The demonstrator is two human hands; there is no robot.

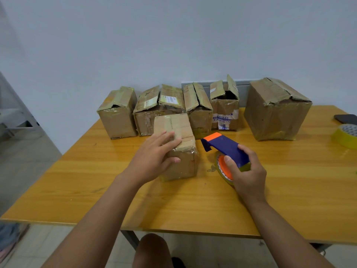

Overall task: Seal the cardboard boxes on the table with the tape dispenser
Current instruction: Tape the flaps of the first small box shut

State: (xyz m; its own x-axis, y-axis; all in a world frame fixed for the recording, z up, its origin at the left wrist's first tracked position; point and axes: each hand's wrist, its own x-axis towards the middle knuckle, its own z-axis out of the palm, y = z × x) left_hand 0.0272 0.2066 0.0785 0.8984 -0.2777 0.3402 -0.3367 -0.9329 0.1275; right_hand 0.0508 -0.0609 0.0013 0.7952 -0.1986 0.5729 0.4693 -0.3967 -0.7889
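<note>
Pale grey wall (173, 35) at the back, and in front of it a glossy yellow wooden tabletop (289, 190) carrying the whole show. Take the small front box (181, 149) as the landmark: it sits near the middle of the tabletop, flaps folded flat on top, shiny tape wrinkled along its near edge. The left hand (154, 153) rests on it, fingers (170, 141) laid fairly straight and slightly spread across the lid, thumb hooked down over the front face. Just to the right of that box, the right hand (249, 171) grips the tape dispenser (226, 147), a blue body with an orange tip pointing back toward the box, fingers curled over the blue shell and the thumb pressed on the orange hub of the tape roll. The dispenser is close to the box but not touching it. Behind the box runs a row of five more cardboard boxes (199, 111), worn and crumpled; the tall one (225, 108) behind and to the right has its flaps standing up and open, and the big box (276, 109) stands farthest right in that row. Far right of the front box, at the tabletop's edge, lies a spare roll of yellow tape (345, 135), with a dark phone (346, 119) just beyond it.
</note>
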